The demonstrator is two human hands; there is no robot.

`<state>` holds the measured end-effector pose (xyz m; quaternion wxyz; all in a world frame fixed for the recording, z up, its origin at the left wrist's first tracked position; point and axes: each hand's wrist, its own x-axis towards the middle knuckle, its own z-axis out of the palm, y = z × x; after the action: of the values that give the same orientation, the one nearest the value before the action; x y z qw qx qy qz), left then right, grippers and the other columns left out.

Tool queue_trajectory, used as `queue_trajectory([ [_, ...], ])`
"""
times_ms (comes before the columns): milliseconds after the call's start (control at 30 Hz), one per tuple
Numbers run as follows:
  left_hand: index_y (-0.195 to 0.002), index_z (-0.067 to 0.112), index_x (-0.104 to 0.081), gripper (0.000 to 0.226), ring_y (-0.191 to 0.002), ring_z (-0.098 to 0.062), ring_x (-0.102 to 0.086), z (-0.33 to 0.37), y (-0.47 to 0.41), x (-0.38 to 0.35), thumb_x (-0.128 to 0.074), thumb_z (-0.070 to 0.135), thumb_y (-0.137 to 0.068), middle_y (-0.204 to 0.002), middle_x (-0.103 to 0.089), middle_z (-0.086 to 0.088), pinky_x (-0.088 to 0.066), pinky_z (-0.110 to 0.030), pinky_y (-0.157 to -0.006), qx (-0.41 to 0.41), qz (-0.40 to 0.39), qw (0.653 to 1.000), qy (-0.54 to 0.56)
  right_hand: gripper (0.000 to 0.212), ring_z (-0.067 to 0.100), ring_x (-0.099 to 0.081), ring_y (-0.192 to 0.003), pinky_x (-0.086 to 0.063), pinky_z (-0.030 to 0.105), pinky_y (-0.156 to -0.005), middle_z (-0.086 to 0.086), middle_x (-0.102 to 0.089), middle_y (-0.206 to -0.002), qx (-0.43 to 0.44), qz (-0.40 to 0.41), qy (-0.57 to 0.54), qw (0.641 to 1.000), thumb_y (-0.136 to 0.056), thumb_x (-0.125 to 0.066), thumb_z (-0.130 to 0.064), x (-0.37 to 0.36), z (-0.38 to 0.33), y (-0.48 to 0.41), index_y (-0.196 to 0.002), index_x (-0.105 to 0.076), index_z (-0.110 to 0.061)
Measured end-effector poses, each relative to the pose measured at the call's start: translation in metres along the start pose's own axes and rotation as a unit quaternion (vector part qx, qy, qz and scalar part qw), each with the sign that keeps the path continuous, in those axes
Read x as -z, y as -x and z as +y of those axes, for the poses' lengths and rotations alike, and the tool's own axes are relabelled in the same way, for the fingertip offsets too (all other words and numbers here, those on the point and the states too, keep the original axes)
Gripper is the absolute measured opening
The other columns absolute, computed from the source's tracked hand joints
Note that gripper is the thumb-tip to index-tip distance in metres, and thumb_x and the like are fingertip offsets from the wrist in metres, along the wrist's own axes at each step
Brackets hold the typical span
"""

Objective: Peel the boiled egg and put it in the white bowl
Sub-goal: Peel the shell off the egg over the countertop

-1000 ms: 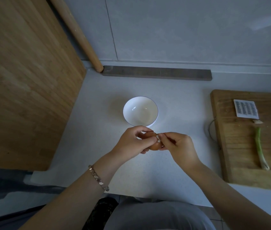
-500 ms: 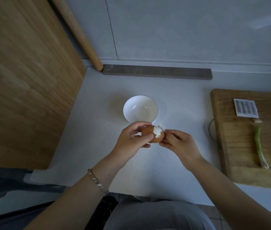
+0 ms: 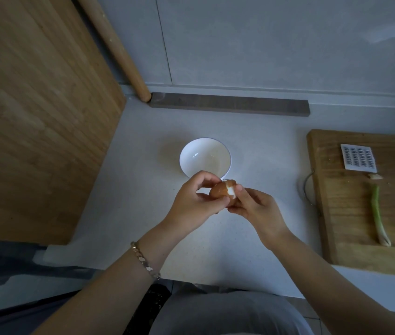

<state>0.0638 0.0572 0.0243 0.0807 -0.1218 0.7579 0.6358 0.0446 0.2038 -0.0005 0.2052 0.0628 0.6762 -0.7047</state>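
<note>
A brown boiled egg [image 3: 219, 190] is held above the counter, just in front of the white bowl [image 3: 205, 157]. A strip of white shows on its right side where shell has come off. My left hand [image 3: 193, 201] grips the egg from the left, fingers curled around it. My right hand [image 3: 255, 209] touches it from the right, thumb pressed against the bared white patch. The bowl is empty and stands on the pale counter.
A large wooden board [image 3: 34, 105] leans at the left, with a rolling pin [image 3: 116, 48] against the wall. A dark strip [image 3: 230, 107] lies along the back. At the right a cutting board [image 3: 351, 213] holds a green onion [image 3: 378, 213] and a small white grater [image 3: 358, 157].
Both hands lifted the egg slightly toward the bowl. The shell opened on the right side, and the bared white patch has grown into a strip.
</note>
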Motion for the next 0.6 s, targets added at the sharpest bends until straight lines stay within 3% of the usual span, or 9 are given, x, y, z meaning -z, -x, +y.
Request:
queue_trajectory([
  [133,-0.075,0.037,-0.058,0.024,-0.070,-0.019,-0.070,-0.0025,0.0008,-0.0032,-0.070,0.021,-0.062,-0.093,-0.065,0.011,-0.058,-0.036,-0.071,-0.002,0.011,1.000,-0.014,0.035,0.005,-0.070,-0.067,-0.057,0.015,-0.065,-0.010,-0.071,-0.066,0.051,0.024,0.094,0.994,-0.094,-0.044,-0.029,-0.0041,0.0029,0.0014,-0.069,-0.069,-0.029],
  [300,-0.077,0.034,-0.057,0.025,-0.065,-0.009,-0.067,-0.0059,0.0017,-0.0060,-0.070,0.017,-0.064,-0.090,-0.065,0.012,-0.054,-0.025,-0.067,0.000,0.026,1.000,0.004,0.042,0.012,-0.069,-0.071,-0.055,0.019,-0.071,-0.002,-0.070,-0.070,0.066,0.036,0.159,0.984,-0.097,-0.034,-0.029,-0.0067,0.0054,0.0026,-0.073,-0.067,-0.021],
  [433,-0.079,0.035,-0.057,0.028,-0.065,-0.001,-0.065,-0.0059,0.0035,-0.0070,-0.072,0.015,-0.067,-0.089,-0.064,0.015,-0.049,-0.012,-0.061,-0.010,0.028,1.000,-0.003,0.045,0.010,-0.068,-0.069,-0.051,0.007,-0.064,-0.004,-0.068,-0.068,0.047,0.047,0.148,0.987,-0.098,-0.030,-0.022,-0.0089,0.0065,0.0029,-0.069,-0.064,-0.021],
  [500,-0.080,0.035,-0.057,0.029,-0.070,-0.005,-0.066,-0.0075,0.0038,-0.0067,-0.071,0.013,-0.069,-0.090,-0.064,0.015,-0.050,-0.014,-0.063,-0.011,0.032,0.999,-0.004,0.046,0.010,-0.069,-0.065,-0.054,0.013,-0.066,-0.005,-0.068,-0.066,0.028,0.049,0.136,0.989,-0.097,-0.030,-0.017,-0.0083,0.0051,0.0008,-0.065,-0.063,-0.022],
  [600,-0.079,0.035,-0.056,0.030,-0.070,-0.011,-0.067,-0.0089,0.0049,-0.0067,-0.072,0.011,-0.069,-0.091,-0.064,0.014,-0.053,-0.019,-0.065,-0.009,0.037,0.999,0.007,0.047,0.004,-0.069,-0.058,-0.055,0.011,-0.060,-0.007,-0.068,-0.063,0.022,0.041,0.106,0.993,-0.096,-0.032,-0.011,-0.0076,0.0034,0.0000,-0.062,-0.063,-0.023],
])
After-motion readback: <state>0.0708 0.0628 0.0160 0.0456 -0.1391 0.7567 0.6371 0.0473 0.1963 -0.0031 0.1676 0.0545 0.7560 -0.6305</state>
